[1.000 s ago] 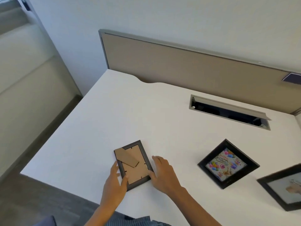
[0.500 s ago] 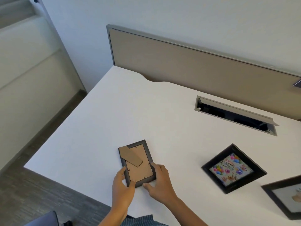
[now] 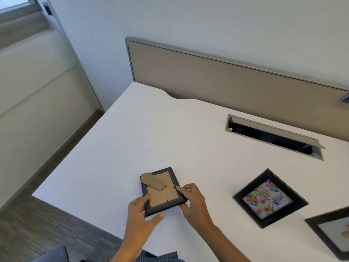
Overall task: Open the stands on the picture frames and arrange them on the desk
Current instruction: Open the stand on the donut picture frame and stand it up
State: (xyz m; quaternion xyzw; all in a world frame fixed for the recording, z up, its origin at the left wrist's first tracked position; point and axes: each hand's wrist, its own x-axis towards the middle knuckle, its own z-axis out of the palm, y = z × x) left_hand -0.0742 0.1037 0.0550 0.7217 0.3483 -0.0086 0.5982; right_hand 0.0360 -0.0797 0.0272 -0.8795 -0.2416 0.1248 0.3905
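Left hand (image 3: pixel 140 214) and right hand (image 3: pixel 194 202), fingers half-curled, grip the face-down picture frame (image 3: pixel 163 190) by its near corners.

Both my forearms reach forward from the bottom edge, bare to the wrist. My left hand (image 3: pixel 140 214) sits palm inward, fingers curled forward along the near-left corner of the frame (image 3: pixel 162 191), thumb stretched out flat beneath its near edge. My right hand (image 3: pixel 195 202) sits knuckles up, fingers bent and pinching the frame's right side, thumb tucked underneath at the near-right corner. Both hands touch the frame, wrists straight, the two hands close together.
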